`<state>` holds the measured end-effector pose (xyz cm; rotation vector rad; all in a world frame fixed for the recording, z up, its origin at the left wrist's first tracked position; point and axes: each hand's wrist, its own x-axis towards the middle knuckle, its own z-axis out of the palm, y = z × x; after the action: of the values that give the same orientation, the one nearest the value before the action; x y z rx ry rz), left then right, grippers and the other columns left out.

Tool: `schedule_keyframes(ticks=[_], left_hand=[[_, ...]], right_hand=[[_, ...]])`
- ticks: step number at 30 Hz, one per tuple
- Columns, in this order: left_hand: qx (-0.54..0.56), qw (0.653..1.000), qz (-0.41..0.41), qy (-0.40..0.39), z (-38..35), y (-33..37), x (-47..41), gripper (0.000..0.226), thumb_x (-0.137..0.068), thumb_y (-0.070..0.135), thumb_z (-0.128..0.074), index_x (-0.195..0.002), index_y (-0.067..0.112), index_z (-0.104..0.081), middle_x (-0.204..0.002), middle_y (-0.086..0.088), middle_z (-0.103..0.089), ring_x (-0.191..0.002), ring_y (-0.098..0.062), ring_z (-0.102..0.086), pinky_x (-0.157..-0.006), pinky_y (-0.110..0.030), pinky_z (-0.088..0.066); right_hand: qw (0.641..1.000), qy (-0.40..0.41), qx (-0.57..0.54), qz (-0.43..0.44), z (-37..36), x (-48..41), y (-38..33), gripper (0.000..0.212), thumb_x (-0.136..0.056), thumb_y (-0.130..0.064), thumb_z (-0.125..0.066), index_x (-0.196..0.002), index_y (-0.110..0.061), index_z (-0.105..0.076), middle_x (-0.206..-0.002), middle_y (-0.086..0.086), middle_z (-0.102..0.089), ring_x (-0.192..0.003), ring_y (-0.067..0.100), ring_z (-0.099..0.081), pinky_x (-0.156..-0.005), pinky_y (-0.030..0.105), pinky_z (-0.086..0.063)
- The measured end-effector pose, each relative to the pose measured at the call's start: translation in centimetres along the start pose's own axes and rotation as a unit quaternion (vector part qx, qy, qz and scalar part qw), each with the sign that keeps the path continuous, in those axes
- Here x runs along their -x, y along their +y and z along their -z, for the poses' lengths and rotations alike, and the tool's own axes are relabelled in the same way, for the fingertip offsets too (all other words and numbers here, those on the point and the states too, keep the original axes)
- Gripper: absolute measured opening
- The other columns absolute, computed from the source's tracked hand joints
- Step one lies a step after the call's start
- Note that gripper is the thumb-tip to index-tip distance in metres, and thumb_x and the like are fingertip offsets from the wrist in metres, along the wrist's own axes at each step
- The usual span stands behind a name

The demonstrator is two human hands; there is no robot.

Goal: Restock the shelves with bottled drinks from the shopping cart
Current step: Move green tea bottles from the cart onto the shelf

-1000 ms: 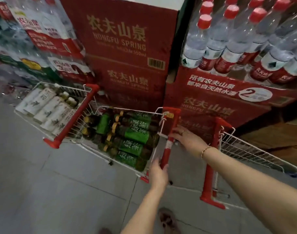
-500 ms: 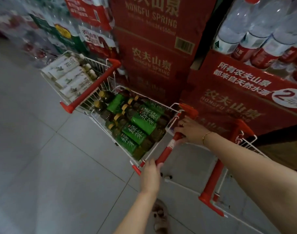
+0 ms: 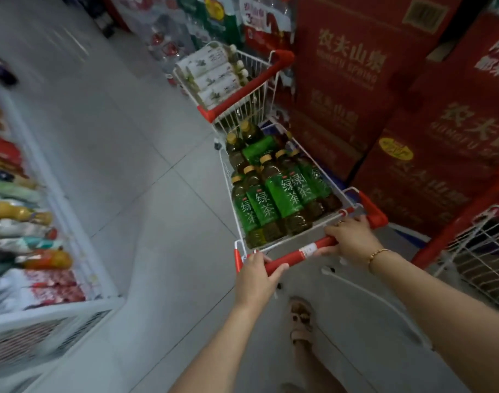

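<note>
A white wire shopping cart (image 3: 238, 211) with a red handle bar (image 3: 298, 253) stands in front of me. Several green-labelled tea bottles (image 3: 282, 191) lie stacked in its basket. My left hand (image 3: 255, 276) grips the left end of the handle bar. Further right on the same bar, my right hand (image 3: 352, 236) holds on with its fingers curled over it. A gold bracelet sits on my right wrist.
A second cart (image 3: 244, 89) with white-labelled bottles (image 3: 214, 72) stands just beyond. Red water cartons (image 3: 356, 80) are stacked along the right. A third wire cart (image 3: 481, 251) is at the right edge. A blurred shelf of goods (image 3: 24, 222) runs down the left. Grey tiled floor lies between.
The view has swung left and the cart now points away down the aisle. Both hands stay on the handle bar. The shelf on the left has come into view.
</note>
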<state>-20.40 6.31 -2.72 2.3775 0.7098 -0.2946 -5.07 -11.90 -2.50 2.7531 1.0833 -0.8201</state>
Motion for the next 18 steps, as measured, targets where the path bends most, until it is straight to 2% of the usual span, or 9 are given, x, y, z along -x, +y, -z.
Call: schedule_keyframes(ticks=[4, 7, 9, 13, 18], left_hand=[[-0.002, 1.0, 0.025, 0.014, -0.7, -2.8, 4.7, 0.039, -0.082, 0.059, -0.056, -0.098, 0.023, -0.057, -0.097, 0.008, -0.056, -0.088, -0.01, -0.056, -0.076, -0.025, -0.048], [0.026, 0.998, 0.046, 0.024, -1.2, -5.1, 8.1, 0.036, -0.081, 0.058, -0.057, -0.096, 0.025, -0.058, -0.094, 0.011, -0.056, -0.085, -0.008, -0.056, -0.076, -0.025, -0.05], [0.065, 0.994, 0.074, 0.04, -1.5, -6.1, 10.1, 0.033, -0.08, 0.056, -0.061, -0.094, 0.026, -0.063, -0.091, 0.013, -0.059, -0.081, -0.005, -0.056, -0.073, -0.021, -0.048], [0.096, 0.986, 0.108, 0.081, -1.3, -8.4, 13.0, 0.03, -0.079, 0.055, -0.063, -0.092, 0.028, -0.066, -0.089, 0.014, -0.061, -0.079, -0.002, -0.056, -0.07, -0.018, -0.045], [0.113, 0.982, 0.131, 0.071, 1.0, -11.9, 14.8, 0.029, -0.079, 0.057, -0.061, -0.091, 0.031, -0.064, -0.089, 0.015, -0.06, -0.082, -0.002, -0.055, -0.073, -0.02, -0.047]], right_hand=[[0.999, 0.006, 0.004, 0.033, -1.5, 2.2, -3.4, 0.06, -0.072, -0.079, -0.034, -0.093, -0.027, -0.056, -0.099, -0.006, -0.061, -0.104, 0.017, -0.05, -0.094, 0.039, -0.025], [0.998, 0.006, 0.009, 0.063, -2.5, 3.6, -5.7, 0.069, -0.057, -0.085, -0.017, -0.086, -0.029, -0.047, -0.098, -0.008, -0.06, -0.103, 0.015, -0.05, -0.094, 0.037, -0.025], [0.997, -0.006, 0.019, 0.077, -3.2, 4.2, -7.0, 0.073, -0.051, -0.087, -0.012, -0.085, -0.031, -0.045, -0.098, -0.009, -0.06, -0.103, 0.015, -0.05, -0.095, 0.037, -0.026], [0.994, -0.021, 0.033, 0.1, -3.8, 4.7, -10.2, 0.079, -0.059, -0.087, -0.016, -0.093, -0.029, -0.055, -0.1, -0.01, -0.059, -0.105, 0.014, -0.05, -0.097, 0.037, -0.025], [0.992, -0.01, 0.014, 0.127, -3.7, 4.4, -15.1, 0.098, -0.045, -0.088, -0.001, -0.1, -0.03, -0.056, -0.102, -0.012, -0.059, -0.107, 0.013, -0.051, -0.099, 0.036, -0.025]])
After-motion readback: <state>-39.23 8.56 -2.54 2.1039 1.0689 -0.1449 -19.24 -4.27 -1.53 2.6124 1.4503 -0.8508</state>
